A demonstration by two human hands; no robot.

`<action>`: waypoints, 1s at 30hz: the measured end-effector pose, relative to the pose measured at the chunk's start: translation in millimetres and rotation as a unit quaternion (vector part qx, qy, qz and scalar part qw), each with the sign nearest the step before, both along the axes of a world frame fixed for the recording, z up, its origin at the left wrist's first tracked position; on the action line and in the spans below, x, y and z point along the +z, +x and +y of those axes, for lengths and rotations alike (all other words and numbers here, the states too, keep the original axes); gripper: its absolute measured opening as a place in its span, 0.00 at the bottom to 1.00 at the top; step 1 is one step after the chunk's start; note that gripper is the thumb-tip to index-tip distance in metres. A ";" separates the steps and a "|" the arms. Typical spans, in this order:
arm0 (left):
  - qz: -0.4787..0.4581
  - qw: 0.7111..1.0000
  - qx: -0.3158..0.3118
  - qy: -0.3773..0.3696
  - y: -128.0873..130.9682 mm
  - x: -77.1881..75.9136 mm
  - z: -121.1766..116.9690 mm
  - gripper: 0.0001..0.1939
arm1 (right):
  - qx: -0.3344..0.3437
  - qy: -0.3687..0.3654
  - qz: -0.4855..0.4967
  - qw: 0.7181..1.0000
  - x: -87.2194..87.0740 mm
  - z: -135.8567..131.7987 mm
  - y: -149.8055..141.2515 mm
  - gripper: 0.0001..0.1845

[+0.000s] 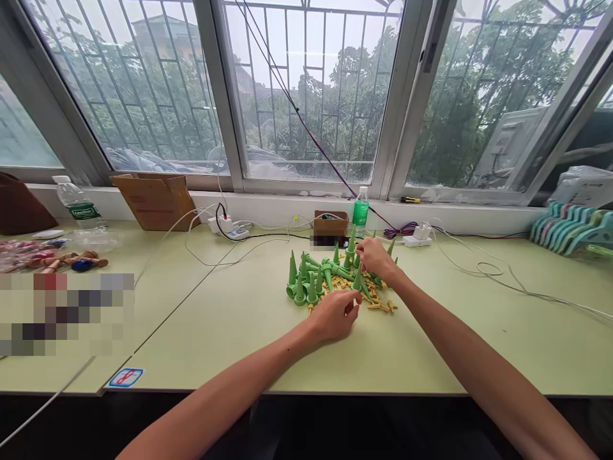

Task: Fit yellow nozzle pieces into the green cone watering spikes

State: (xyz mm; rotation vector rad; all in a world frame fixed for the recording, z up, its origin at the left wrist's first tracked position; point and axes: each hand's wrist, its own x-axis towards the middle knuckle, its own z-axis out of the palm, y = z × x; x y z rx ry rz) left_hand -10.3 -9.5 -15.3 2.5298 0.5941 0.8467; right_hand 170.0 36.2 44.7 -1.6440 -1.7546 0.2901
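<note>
A heap of green plastic cone spikes (312, 289) with flared bases lies on the table, some upright and some on their sides. Small yellow plugs (382, 306) are scattered between them and at the heap's right edge. My left hand (334, 314) is at the heap's near side, fingers curled, with a green cone spike (357, 280) rising from its fingertips. Beyond it, my right hand (376, 257) reaches in from the right with fingers pinched beside a tall upright spike. What those fingers hold is hidden.
Behind the heap stand a small brown box (330, 225) and a green-labelled bottle (361, 208). White cables (483, 268) and a power adapter (417, 237) lie to the right. A cardboard box (154, 201) stands at back left; hangers (569, 230) are at far right.
</note>
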 end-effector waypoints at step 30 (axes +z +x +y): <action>0.025 1.000 -0.003 0.010 -1.3 3.8 -2.6 0.08 | -0.025 -0.081 -0.069 0.994 18.5 -1.7 -5.8 0.22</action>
